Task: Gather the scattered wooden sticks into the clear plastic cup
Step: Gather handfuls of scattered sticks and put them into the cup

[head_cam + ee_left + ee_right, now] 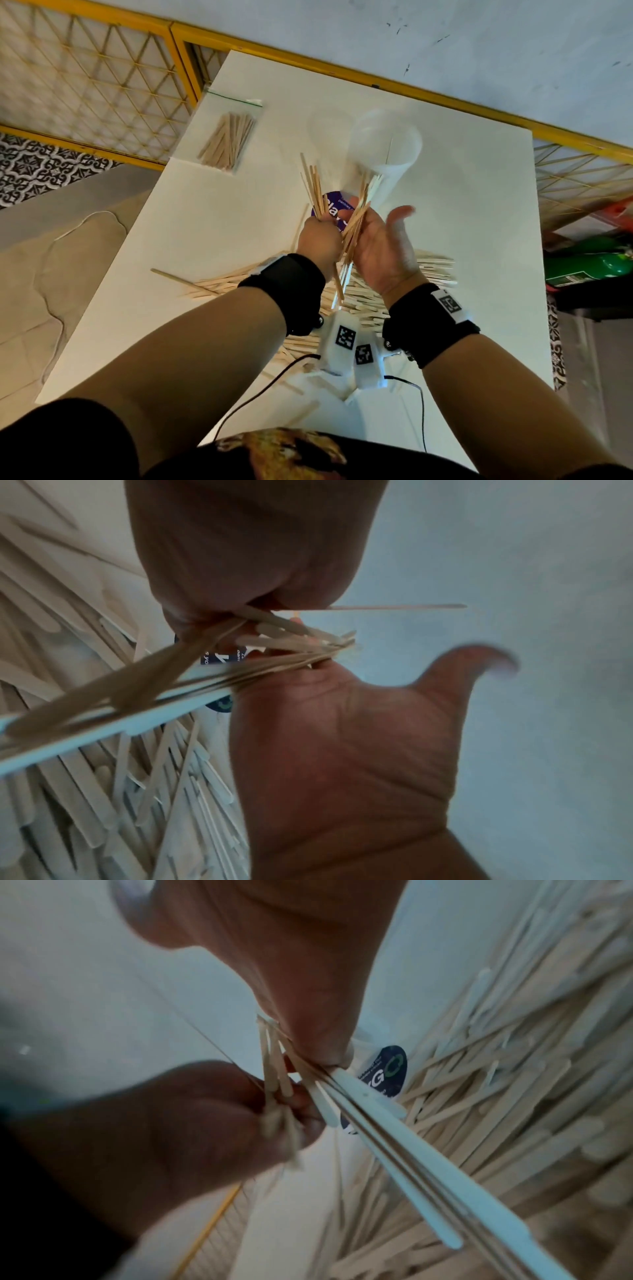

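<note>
My left hand (318,241) is a fist gripping a bundle of wooden sticks (313,185) that fan upward. Right beside it, my right hand (380,250) faces palm-in with the thumb out, its fingers curled round a second bundle (358,219). The right wrist view shows that bundle (394,1139) running out from under the fingers. Both hands hover above the loose pile of sticks (394,277). Just beyond them the clear plastic cup (383,147) stands on the white table (479,212), blurred, with one thin stick inside.
A clear zip bag of sticks (227,140) lies at the table's far left. A round purple label (334,209) lies on the table under the hands. A yellow lattice railing (102,85) borders the far side. A green bottle (589,263) lies off the right edge.
</note>
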`<state>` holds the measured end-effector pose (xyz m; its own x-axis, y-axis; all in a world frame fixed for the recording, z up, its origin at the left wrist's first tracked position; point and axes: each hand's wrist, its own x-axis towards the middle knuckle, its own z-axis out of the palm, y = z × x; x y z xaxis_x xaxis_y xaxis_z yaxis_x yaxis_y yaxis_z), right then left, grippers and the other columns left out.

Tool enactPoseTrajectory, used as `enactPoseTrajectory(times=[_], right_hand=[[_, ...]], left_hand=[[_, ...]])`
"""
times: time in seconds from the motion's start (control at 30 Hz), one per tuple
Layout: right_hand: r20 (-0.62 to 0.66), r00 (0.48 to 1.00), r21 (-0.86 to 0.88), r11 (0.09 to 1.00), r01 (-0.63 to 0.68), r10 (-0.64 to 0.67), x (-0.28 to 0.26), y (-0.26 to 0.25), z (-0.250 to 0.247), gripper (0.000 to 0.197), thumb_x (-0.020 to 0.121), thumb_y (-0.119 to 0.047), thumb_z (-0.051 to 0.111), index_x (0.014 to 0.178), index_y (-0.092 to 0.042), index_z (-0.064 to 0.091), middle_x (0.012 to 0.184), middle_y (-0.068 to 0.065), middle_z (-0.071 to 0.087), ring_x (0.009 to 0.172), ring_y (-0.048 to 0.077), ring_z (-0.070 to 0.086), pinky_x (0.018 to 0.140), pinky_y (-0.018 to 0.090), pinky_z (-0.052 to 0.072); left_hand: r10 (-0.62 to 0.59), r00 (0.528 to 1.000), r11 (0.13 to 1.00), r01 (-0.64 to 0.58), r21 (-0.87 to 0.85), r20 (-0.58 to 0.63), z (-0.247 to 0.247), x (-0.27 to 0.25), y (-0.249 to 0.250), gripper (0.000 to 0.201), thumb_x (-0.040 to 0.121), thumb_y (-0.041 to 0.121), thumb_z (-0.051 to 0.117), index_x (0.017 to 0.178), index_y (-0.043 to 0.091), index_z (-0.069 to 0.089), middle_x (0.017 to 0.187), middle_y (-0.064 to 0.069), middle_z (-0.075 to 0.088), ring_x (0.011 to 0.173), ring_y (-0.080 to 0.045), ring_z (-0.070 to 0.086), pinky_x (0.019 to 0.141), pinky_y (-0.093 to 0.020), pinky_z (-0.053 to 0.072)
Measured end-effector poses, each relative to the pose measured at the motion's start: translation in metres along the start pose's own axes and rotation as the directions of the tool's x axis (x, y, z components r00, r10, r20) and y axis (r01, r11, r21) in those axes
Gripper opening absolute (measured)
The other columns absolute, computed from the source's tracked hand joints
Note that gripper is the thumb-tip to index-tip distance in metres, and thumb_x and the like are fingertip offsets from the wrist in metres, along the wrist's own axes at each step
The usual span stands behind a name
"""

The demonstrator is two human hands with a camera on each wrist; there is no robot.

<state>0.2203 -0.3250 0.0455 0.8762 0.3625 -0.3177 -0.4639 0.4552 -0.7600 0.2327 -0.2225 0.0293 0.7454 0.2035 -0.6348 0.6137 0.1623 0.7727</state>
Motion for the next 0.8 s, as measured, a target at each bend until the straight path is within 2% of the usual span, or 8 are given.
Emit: enactPoseTrajectory(times=[0.1,0.17,0.23,0.3,0.43,0.6,0.7,0.8], right_hand=[[-0.108,0.990,-0.306,0.950,0.058,-0.095,0.005,0.007,0.011,0.052,0.065,-0.042,0.081,0.109,-0.022,0.061,0.114,0.016,0.065,0.116,0.032,0.059,0.106,0.053,0.041],[-0.199,0.968,-0.376,0.924,0.068,-0.152,0.010,0.006,0.017,0.027,0.073,-0.029,0.074,0.099,-0.022,0.067,0.101,0.012,0.069,0.107,0.029,0.065,0.104,0.055,0.043],[-0.316,0.939,-0.363,0.932,0.017,-0.140,0.016,0.003,0.021,0.027,0.073,-0.030,0.074,0.096,-0.019,0.066,0.092,0.008,0.071,0.100,0.027,0.067,0.100,0.055,0.047],[-0.387,0.916,-0.346,0.937,-0.041,-0.103,0.019,0.001,0.021,0.028,0.076,-0.031,0.072,0.100,-0.020,0.066,0.094,0.010,0.073,0.093,0.025,0.070,0.093,0.052,0.053],[-0.450,0.889,-0.287,0.956,-0.057,-0.082,0.018,0.000,0.017,0.027,0.095,-0.024,0.055,0.121,-0.014,0.059,0.085,0.008,0.071,0.052,0.013,0.060,0.046,0.025,0.050],[-0.469,0.857,-0.307,0.949,0.068,-0.214,0.014,-0.017,0.021,0.014,0.096,-0.023,0.054,0.093,-0.010,0.059,0.070,0.009,0.070,0.070,0.027,0.071,0.069,0.043,0.059],[-0.470,0.841,-0.304,0.944,0.130,-0.267,0.012,-0.020,0.025,0.016,0.094,-0.024,0.058,0.086,-0.011,0.055,0.056,0.001,0.057,0.055,0.021,0.060,0.059,0.037,0.054],[-0.498,0.813,-0.330,0.933,0.143,-0.301,0.014,-0.020,0.025,0.021,0.095,-0.027,0.056,0.082,-0.012,0.051,0.052,0.000,0.050,0.046,0.018,0.052,0.052,0.032,0.046]], left_hand=[[0.158,0.984,0.987,-0.161,0.025,0.085,0.000,-0.004,0.001,0.032,0.077,0.022,0.052,0.098,0.002,0.064,0.087,-0.018,0.066,0.067,-0.025,0.060,0.053,-0.029,0.047],[0.290,0.941,0.945,-0.311,0.103,0.176,0.002,-0.013,-0.001,0.029,0.082,0.026,0.050,0.102,0.012,0.066,0.094,-0.011,0.070,0.083,-0.026,0.066,0.067,-0.037,0.055],[0.377,0.892,0.880,-0.429,0.204,0.248,0.001,-0.020,-0.005,0.034,0.089,0.032,0.041,0.115,0.020,0.059,0.106,-0.005,0.068,0.099,-0.020,0.064,0.086,-0.036,0.052],[0.451,0.839,0.802,-0.530,0.274,0.304,-0.003,-0.024,-0.010,0.037,0.090,0.029,0.035,0.112,0.012,0.059,0.096,-0.006,0.067,0.087,-0.015,0.063,0.078,-0.028,0.050],[0.434,0.833,0.728,-0.548,0.412,0.343,-0.019,-0.024,-0.019,0.038,0.095,0.036,0.039,0.111,0.007,0.056,0.099,-0.009,0.056,0.086,-0.019,0.055,0.080,-0.035,0.048],[0.220,0.878,0.735,-0.436,0.519,0.426,-0.036,-0.033,-0.021,0.067,0.089,0.048,0.054,0.139,0.013,0.029,0.141,-0.009,0.040,0.124,-0.019,0.043,0.094,-0.024,0.034],[0.177,0.817,0.707,-0.494,0.506,0.549,-0.034,-0.034,-0.009,0.055,0.094,0.044,0.048,0.136,0.011,0.033,0.127,-0.008,0.057,0.095,-0.011,0.055,0.075,-0.021,0.042],[0.157,0.763,0.734,-0.515,0.443,0.627,-0.030,-0.032,-0.005,0.055,0.089,0.046,0.048,0.131,0.012,0.038,0.109,-0.006,0.062,0.085,-0.013,0.059,0.080,-0.033,0.052]])
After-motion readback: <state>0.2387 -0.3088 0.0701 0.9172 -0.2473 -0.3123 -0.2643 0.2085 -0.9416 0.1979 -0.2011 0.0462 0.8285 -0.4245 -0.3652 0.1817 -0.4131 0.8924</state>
